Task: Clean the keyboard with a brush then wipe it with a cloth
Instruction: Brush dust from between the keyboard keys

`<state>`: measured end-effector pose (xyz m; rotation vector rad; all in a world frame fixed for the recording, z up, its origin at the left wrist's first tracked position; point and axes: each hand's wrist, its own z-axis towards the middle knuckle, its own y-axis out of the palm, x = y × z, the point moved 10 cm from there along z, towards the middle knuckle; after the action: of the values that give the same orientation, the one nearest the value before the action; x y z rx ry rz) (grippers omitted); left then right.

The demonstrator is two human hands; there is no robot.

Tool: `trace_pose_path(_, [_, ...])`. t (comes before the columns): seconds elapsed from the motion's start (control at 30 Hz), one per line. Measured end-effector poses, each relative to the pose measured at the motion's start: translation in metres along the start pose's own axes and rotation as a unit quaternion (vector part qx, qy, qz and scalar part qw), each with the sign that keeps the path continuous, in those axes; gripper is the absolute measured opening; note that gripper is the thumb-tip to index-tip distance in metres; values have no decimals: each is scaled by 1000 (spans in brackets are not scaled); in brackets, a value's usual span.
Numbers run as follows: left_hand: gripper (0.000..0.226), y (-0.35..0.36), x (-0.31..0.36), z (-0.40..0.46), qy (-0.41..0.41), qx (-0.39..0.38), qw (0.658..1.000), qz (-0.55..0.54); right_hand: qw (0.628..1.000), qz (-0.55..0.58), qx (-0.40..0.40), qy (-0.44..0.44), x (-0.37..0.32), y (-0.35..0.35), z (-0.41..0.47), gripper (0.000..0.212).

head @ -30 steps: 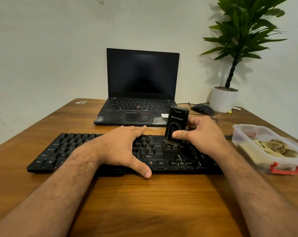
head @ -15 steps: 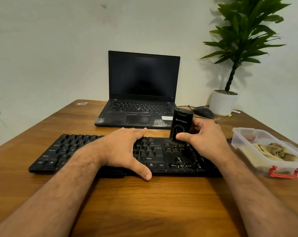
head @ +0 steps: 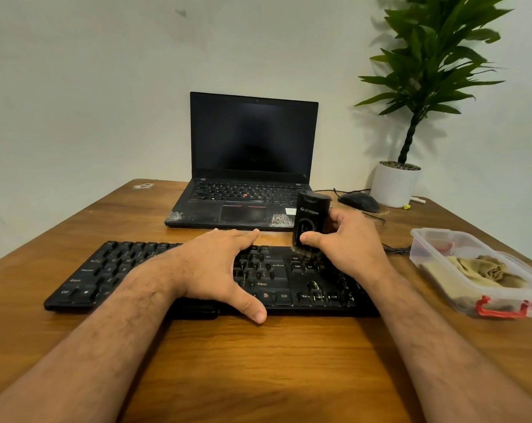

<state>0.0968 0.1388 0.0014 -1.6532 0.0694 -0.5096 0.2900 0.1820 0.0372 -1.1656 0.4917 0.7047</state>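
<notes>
A black keyboard lies across the wooden table in front of me. My left hand rests flat on its middle, fingers straight, thumb over the front edge. My right hand grips a black upright brush, thumb on its front face. The bristles touch the keys at the back right of the keyboard. A beige cloth lies crumpled inside a clear plastic box at the right.
A black laptop stands open behind the keyboard, screen dark. A black wired mouse and a white-potted plant sit at the back right. The plastic box has red clips and no lid on. Bare wood lies between me and the keyboard.
My right hand has drawn the brush back across the keys, from the middle rows to the rear row. My left hand stays put on the keyboard.
</notes>
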Motion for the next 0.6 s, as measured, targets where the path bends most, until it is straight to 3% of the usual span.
trace_pose_path(0.07, [142,0,0,0,0,0,1000,0,1000,-19,23,5,0,-7,3,45])
trace_pose_path(0.2, [144,0,-1,1,1,-5,1000,4,999,4,-28,-24,-8,6,-1,39])
trace_pose_path(0.37, [146,2,-6,2,-3,-10,1000,5,999,-43,13,-6,0,-7,5,44])
trace_pose_path(0.5, [146,2,-6,2,-4,-14,1000,4,999,5,-40,-17,-3,9,0,40])
trace_pose_path(0.6, [146,2,-8,3,-9,-15,1000,0,1000,-9,-2,11,5,-1,6,44])
